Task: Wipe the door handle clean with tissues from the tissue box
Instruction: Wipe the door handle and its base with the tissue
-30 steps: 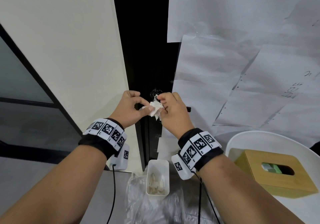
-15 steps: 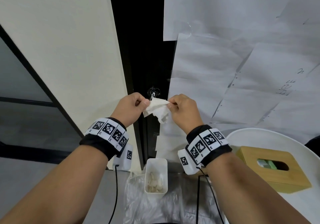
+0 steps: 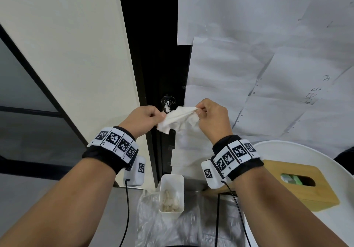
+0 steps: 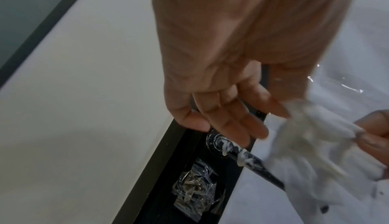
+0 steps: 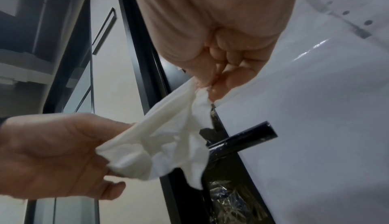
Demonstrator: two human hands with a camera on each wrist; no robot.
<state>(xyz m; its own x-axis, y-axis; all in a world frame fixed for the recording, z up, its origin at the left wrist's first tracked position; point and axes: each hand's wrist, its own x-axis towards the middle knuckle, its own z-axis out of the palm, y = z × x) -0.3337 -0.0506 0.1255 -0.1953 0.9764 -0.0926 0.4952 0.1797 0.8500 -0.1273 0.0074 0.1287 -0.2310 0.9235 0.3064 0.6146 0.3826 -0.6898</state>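
A crumpled white tissue (image 3: 179,120) is stretched between both hands just in front of the black door. My left hand (image 3: 145,120) pinches its left end and my right hand (image 3: 209,115) pinches its right end. The same tissue (image 5: 168,142) hangs over part of the black lever door handle (image 5: 244,138). White smears coat the handle (image 4: 242,154) near its round base, whose top shows above the tissue as the handle base (image 3: 168,101). The wooden tissue box (image 3: 298,184) sits on a white round table (image 3: 298,148) at lower right.
A white bin (image 3: 171,196) with used tissues stands on crinkled clear plastic (image 3: 182,229) below the handle. White paper sheets (image 3: 268,55) cover the door to the right. A cream wall panel (image 3: 67,55) and dark glass partition (image 3: 24,128) lie left.
The hands moved apart and pulled the bunched tissue open between them. Both hands rose slightly off the handle.
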